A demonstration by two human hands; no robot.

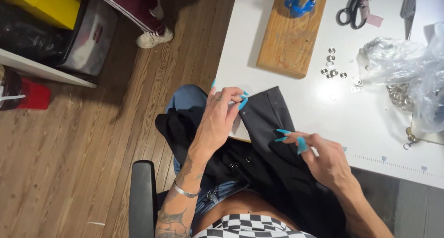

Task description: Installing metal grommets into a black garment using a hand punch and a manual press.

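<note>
Our left hand [221, 118] pinches the dark garment [268, 141] at its top edge; our right hand [323, 157] pins its fold with nearly closed fingers. It drapes from lap onto the tabletop [296, 104]. We judge it could slide off, or long nails snag it.

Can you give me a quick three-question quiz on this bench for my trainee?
1. True or false: the left hand grips the dark fabric at its upper edge.
2. What lies on the white table nearest the wooden block? A) loose metal eyelets B) scissors C) plastic bag
3. Where do the right hand fingertips rest?

Key: 1 true. 2 A. 3 On the dark fabric, at the table's near edge.
</note>
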